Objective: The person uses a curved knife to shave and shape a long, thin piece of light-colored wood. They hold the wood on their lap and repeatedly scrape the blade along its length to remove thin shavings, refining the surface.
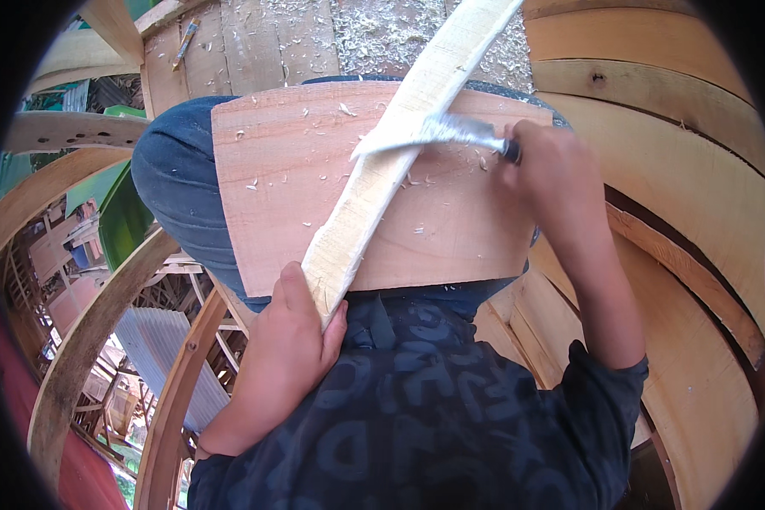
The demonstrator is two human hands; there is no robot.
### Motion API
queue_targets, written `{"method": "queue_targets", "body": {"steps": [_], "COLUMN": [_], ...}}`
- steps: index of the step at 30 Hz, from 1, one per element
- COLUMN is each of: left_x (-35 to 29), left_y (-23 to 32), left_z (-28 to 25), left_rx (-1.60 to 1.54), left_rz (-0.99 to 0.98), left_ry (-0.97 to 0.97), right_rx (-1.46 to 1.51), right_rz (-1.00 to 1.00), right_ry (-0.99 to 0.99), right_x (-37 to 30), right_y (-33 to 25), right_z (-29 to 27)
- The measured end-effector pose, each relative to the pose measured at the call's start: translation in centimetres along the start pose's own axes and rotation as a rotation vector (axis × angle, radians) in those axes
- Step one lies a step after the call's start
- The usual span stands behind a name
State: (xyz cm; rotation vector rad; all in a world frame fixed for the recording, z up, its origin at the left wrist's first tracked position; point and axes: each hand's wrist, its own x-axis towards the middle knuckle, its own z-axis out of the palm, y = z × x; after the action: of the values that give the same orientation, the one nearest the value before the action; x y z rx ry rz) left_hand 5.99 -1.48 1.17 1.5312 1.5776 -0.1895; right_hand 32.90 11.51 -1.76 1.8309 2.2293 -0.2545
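Note:
A long pale strip of wood (353, 223) slants across a flat board (272, 183) on my lap. Its near end is in the grip of my left hand (296, 319), thumb on one side and fingers around the other. My right hand (546, 166) is closed round the black handle of a broad-bladed knife (463, 136). The silvery blade is smeared by motion and lies across the strip above its middle; whether its edge is cutting in, I cannot tell. Small curled shavings (346, 110) are scattered over the board.
Planks (246, 47) strewn with shavings (391, 38) form the floor ahead, where a small thin packet (185, 44) lies. Curving wooden planks (654, 153) rise on my right. On the left, curved timber ribs (102, 331) stand with gaps over lower ground and a corrugated sheet (166, 353).

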Motion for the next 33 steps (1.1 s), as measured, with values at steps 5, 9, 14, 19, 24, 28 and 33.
{"method": "queue_targets", "body": {"steps": [5, 9, 14, 19, 24, 28, 33], "left_x": [0.2, 0.3, 0.0, 0.2, 0.2, 0.2, 0.6], "left_y": [0.0, -0.1, 0.0, 0.0, -0.2, 0.1, 0.0], "left_z": [0.0, 0.7, 0.4, 0.5, 0.7, -0.3, -0.8], "left_rx": [0.002, -0.033, -0.030, -0.042, -0.050, -0.037, -0.082], "left_rz": [0.052, 0.028, 0.012, 0.034, 0.024, 0.016, 0.046], "left_ry": [0.039, 0.051, 0.052, 0.043, 0.058, 0.005, -0.023], "right_rx": [-0.004, 0.035, 0.029, -0.001, 0.120, 0.051, 0.091], "right_rz": [0.128, 0.022, 0.100, 0.303, -0.005, 0.193, 0.434], "right_ry": [0.118, -0.015, 0.114, 0.096, -0.075, 0.119, 0.095], "right_x": [1.8, -1.2, 1.7, 3.6, -0.7, 2.8, 5.0], "right_y": [3.4, -0.1, 2.8, 7.1, -0.2, 4.3, 11.2], "right_z": [0.8, 0.1, 1.2, 1.1, 0.4, 1.9, 1.8]}}
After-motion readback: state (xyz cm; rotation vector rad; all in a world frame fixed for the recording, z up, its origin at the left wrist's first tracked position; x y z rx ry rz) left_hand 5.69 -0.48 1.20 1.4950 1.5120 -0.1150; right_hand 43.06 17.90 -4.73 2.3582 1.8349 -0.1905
